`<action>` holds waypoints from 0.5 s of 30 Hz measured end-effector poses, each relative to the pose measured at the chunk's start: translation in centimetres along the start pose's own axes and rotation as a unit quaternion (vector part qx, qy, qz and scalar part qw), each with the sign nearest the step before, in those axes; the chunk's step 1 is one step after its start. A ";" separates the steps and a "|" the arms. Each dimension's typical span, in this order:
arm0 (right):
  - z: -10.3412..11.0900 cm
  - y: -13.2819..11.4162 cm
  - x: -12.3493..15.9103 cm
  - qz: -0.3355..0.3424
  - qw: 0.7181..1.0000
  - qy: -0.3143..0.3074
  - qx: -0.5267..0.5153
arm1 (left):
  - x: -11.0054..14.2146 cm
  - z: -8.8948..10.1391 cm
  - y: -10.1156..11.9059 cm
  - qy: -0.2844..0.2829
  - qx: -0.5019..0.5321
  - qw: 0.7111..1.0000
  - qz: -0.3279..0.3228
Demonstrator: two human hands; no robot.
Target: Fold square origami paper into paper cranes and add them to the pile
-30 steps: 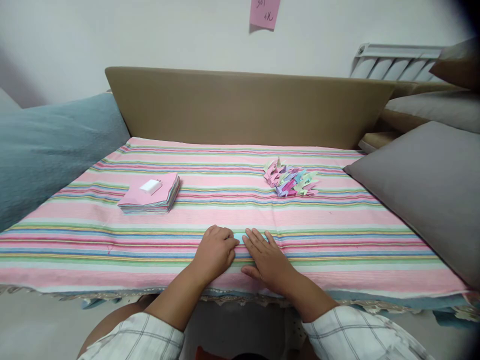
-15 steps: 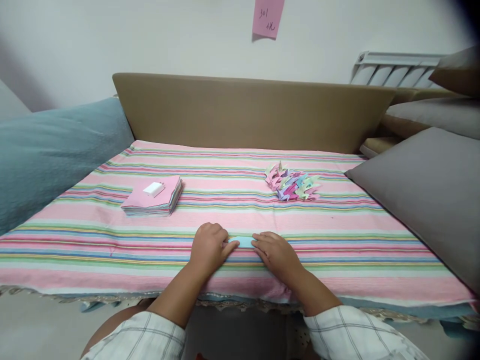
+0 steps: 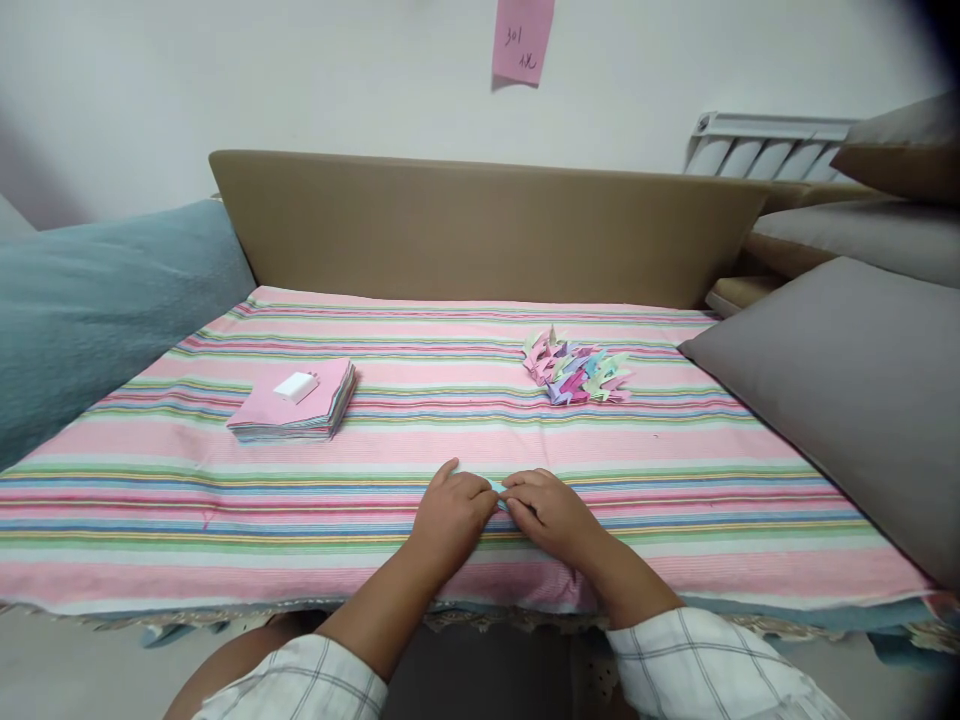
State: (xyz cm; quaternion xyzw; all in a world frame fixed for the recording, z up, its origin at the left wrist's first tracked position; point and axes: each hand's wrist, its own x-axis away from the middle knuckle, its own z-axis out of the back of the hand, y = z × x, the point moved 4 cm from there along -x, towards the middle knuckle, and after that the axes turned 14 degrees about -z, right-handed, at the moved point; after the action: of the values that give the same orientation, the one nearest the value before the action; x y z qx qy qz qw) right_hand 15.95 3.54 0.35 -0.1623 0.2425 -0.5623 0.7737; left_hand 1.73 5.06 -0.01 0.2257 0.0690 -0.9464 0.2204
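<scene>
Between my two hands is a small light-blue piece of folded paper (image 3: 498, 487), mostly covered by my fingers. My left hand (image 3: 454, 513) pinches it from the left, one finger raised away from the rest. From the right, my right hand (image 3: 546, 510) grips it with thumb and fingertips, close against the left fingertips. Both hands rest low over the striped cloth (image 3: 420, 440). Farther back on the right lies a pile of folded paper cranes (image 3: 576, 370) in pink, purple, green and blue.
To the left, a stack of coloured paper squares (image 3: 330, 400) carries a white charger plug (image 3: 297, 387). A blue-green cushion (image 3: 112, 310) borders the left side, grey pillows (image 3: 840, 350) the right. A brown backboard (image 3: 487, 230) stands behind, below a pink note (image 3: 523, 40) on the wall.
My left hand has moved right, up to the right hand, and its grip has turned. Less of the light-blue paper shows now. The whole view has shifted slightly.
</scene>
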 end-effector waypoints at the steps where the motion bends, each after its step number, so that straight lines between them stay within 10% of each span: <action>1: 0.1 0.1 0.0 0.000 1.000 -0.008 -0.020 | 0.1 0.0 0.0 -0.005 0.001 1.000 -0.007; 8: 0.3 1.4 -0.2 0.004 0.993 -0.047 -0.109 | 0.5 -0.2 0.0 -0.051 0.019 0.998 -0.016; 15: 0.8 1.2 -0.3 -0.077 0.956 -0.076 -0.273 | 0.1 1.4 -0.3 0.044 0.181 0.979 0.084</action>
State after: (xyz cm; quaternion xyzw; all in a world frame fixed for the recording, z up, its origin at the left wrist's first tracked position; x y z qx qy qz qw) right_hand 17.23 4.22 0.43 -0.4278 0.3138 -0.5184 0.6707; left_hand 0.96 5.01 1.17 0.3084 -0.1130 -0.9104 0.2515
